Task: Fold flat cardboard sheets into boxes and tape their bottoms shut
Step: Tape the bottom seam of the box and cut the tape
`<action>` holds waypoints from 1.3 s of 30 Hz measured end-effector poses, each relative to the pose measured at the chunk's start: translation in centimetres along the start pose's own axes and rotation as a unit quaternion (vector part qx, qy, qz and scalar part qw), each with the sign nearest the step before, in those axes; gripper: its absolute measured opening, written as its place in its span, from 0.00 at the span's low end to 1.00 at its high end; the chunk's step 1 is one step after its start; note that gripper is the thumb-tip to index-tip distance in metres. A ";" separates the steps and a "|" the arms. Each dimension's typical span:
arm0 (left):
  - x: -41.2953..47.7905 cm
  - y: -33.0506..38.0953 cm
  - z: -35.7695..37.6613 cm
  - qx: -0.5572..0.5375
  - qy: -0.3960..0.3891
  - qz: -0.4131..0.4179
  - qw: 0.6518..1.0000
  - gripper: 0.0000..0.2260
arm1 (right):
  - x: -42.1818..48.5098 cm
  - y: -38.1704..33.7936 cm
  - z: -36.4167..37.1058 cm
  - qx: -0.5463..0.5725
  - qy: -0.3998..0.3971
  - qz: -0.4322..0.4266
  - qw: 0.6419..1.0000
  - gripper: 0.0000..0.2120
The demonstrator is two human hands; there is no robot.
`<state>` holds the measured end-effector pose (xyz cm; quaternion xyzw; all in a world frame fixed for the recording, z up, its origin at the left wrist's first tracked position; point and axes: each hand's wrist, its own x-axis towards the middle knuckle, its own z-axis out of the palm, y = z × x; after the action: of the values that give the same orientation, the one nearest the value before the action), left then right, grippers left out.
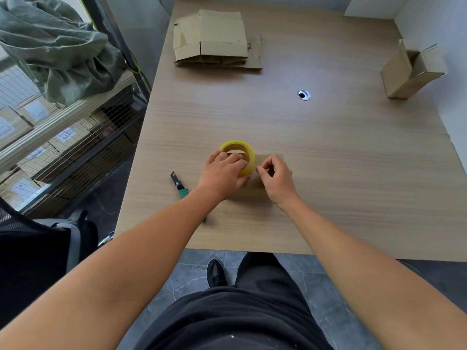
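A folded cardboard box [271, 160] stands near the front of the wooden table [328, 152], its brown top face towards me. On it sits a yellow roll of clear tape [238, 147]. My left hand [223, 173] grips the roll from the near side. Just right of the roll, my right hand [276, 176] pinches the loose end of the tape between thumb and fingertips. Both hands hide much of the box.
A green-handled utility knife [180, 185] lies on the table left of my left hand. A stack of flat cardboard sheets [217, 39] lies at the back. One folded box [410, 69] leans at the far right. Wire shelving [63, 137] with cartons stands left.
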<state>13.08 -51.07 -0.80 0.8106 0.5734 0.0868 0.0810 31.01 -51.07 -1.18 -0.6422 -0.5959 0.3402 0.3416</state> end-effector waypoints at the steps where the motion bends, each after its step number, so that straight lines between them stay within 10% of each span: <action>1: 0.1 0.0 0.1 0.000 0.008 -0.001 1.000 0.18 | 0.0 -0.1 -0.1 -0.002 -0.004 -0.006 1.000 0.09; 12: 0.1 1.0 0.8 0.028 0.045 -0.018 0.998 0.14 | -0.7 3.1 -5.8 0.210 0.025 0.204 0.956 0.11; 39: 0.6 2.8 0.8 0.068 0.014 -0.065 0.995 0.16 | 3.1 7.8 -3.4 0.315 -0.085 0.293 0.899 0.10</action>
<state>16.05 -51.48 -0.89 0.7742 0.6302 0.0538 0.0230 38.24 -48.52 -6.03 -0.6156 -0.2695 0.6479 0.3586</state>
